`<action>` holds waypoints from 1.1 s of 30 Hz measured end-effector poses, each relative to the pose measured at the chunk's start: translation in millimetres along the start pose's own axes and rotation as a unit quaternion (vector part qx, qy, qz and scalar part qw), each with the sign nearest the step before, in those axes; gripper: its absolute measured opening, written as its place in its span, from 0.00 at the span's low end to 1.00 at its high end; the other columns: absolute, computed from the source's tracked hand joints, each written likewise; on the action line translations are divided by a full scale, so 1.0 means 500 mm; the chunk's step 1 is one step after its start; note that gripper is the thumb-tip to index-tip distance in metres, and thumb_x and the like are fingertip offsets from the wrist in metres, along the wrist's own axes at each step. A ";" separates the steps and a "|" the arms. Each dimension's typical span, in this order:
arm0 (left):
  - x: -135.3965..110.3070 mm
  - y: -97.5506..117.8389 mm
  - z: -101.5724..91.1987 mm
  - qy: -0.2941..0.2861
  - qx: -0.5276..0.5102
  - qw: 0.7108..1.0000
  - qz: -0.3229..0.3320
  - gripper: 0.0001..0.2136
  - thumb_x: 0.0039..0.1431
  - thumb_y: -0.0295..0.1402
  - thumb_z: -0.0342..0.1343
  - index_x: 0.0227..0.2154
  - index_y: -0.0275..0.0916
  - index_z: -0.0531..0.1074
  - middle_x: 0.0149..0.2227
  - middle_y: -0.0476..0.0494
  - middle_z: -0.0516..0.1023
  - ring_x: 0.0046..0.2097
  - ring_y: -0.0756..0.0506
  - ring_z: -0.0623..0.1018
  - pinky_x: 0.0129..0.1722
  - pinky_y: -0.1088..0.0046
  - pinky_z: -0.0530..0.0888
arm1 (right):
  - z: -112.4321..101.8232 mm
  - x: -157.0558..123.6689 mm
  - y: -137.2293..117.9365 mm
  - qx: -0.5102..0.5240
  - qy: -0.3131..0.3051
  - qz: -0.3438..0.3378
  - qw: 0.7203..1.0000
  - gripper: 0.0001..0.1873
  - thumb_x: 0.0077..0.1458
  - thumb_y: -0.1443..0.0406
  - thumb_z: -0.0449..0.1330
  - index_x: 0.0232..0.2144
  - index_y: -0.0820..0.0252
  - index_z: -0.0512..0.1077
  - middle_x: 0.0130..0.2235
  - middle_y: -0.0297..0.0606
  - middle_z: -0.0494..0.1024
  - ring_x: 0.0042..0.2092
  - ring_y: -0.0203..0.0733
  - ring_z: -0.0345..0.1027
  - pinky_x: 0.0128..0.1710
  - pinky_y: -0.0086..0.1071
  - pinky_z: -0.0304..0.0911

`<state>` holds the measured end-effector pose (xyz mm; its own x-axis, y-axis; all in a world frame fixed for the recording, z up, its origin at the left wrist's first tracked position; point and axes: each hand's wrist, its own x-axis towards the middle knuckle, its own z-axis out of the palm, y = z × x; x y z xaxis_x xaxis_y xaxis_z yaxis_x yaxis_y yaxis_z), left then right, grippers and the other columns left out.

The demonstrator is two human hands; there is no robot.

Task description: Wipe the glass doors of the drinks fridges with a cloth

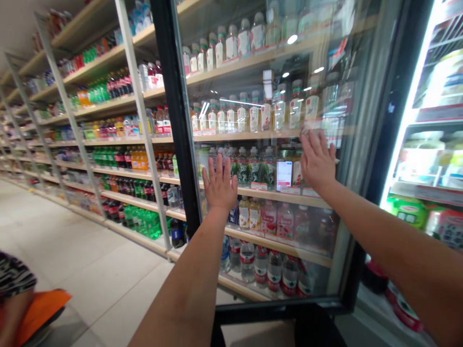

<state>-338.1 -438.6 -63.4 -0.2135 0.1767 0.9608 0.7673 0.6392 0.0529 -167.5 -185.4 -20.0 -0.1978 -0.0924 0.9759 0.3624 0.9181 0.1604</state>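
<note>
Pale tiled floor (90, 270) runs along a shop aisle, stretching away to the left of a tall glass door (265, 144), which stands swung out in front of the wearer. Nearest, the left forearm (188, 274) climbs steeply from below the glass door, close to its black-framed left edge, with the wrist bent back slightly. Its left hand (220, 190) lies palm-forward against the left part of the glass door, fingers fanned apart and pointing up, the thumb angled out to the inner side.

From beyond the lower right edge of the glass door, the right forearm (390, 236) slants up and inward across the frame. The right hand (319, 161) sits higher on the pane than the left, back towards the wearer, fingers loosely parted and tilted up; whether something thin lies beneath its palm, I cannot tell.

Low and well to the left of the glass door, another person's patterned sleeve (16, 274) shows beside an orange item (47, 308). Right of the glass door, a lit cooler (423, 193) holds drinks. Seen through it, bottles (248, 120) line wooden shelves, and further racks (112, 132) of soft drinks recede to its left.
</note>
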 end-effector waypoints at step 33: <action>0.000 0.001 0.001 -0.006 0.016 1.000 0.001 0.29 0.71 0.38 0.47 0.72 0.39 0.53 0.75 0.37 0.46 0.75 0.35 0.42 0.73 0.46 0.43 | -0.028 -0.026 0.049 -0.045 -0.010 -0.053 0.998 0.35 0.66 0.66 0.52 0.72 0.56 0.52 0.72 0.47 0.59 0.72 0.63 0.50 0.67 0.62 0.49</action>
<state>-337.9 -438.0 -63.7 -0.2189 0.1876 0.9575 0.7481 0.6624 0.0412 -143.1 -167.0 -26.4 -0.2581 -0.1789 0.9494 0.4180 0.8653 0.2767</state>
